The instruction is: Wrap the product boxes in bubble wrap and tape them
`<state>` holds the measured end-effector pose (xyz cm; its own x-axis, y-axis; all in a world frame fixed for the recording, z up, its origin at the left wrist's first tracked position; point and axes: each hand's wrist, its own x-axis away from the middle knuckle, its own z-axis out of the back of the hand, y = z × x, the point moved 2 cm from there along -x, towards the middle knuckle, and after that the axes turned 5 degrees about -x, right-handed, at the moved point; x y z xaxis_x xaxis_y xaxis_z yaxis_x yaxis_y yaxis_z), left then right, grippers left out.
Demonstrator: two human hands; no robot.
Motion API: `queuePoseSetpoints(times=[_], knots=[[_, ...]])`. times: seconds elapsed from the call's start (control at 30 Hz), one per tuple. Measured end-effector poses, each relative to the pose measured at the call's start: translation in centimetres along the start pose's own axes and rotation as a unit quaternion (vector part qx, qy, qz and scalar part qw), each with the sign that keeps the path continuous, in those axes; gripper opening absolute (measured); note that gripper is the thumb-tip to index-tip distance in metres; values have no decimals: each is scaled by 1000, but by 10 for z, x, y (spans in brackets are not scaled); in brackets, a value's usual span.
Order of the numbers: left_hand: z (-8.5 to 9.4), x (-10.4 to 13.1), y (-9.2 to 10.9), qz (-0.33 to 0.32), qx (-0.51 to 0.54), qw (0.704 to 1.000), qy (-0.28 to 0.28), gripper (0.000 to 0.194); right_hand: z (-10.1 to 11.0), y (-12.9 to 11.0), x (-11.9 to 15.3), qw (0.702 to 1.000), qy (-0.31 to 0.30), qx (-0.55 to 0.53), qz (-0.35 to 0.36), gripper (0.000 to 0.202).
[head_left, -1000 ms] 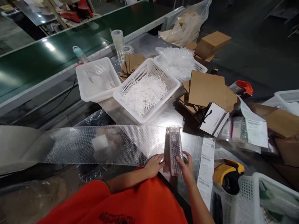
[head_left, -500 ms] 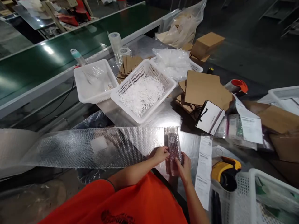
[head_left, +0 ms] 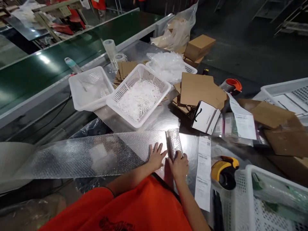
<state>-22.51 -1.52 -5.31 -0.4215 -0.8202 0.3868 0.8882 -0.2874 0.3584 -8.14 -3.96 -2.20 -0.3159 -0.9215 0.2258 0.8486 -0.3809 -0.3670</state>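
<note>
A long sheet of bubble wrap [head_left: 130,150] runs from a roll [head_left: 14,163] at the left across to a bubble-wrapped packet [head_left: 174,141] on the metal table. My left hand [head_left: 157,157] lies on the sheet with its fingers spread, just left of the packet, holding nothing. The lower part of the packet is under my right hand [head_left: 179,163], whose fingers are curled over it.
White baskets [head_left: 110,102] stand beyond the sheet, one with shredded paper [head_left: 139,98]. Flat cardboard [head_left: 199,88], a white bag [head_left: 204,117], a label strip [head_left: 203,173] and a yellow tape dispenser [head_left: 222,170] lie rightward. A green conveyor [head_left: 84,41] runs behind.
The packet has turned over, and more bubble wrap covers it. My left hand has opened and moved flat onto the sheet. My right hand has gone from the packet's side to its top.
</note>
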Motion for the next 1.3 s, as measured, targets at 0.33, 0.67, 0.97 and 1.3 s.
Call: queuePoseSetpoints(times=[0.33,0.67,0.97,1.3], knots=[[-24,20,-18,-80,-10,996,-31,71,24,67,-40,939,-22,-329,-98,75],[-21,20,-17,-90,4,994,-55,71,29,77,-49,915,-66,-385,-99,78],[-21,22,-15,-86,-13,995,-40,73,15,56,-33,998,28,-39,41,59],[-18,23,-14,-77,-20,995,-62,74,22,47,-35,995,-6,88,41,54]])
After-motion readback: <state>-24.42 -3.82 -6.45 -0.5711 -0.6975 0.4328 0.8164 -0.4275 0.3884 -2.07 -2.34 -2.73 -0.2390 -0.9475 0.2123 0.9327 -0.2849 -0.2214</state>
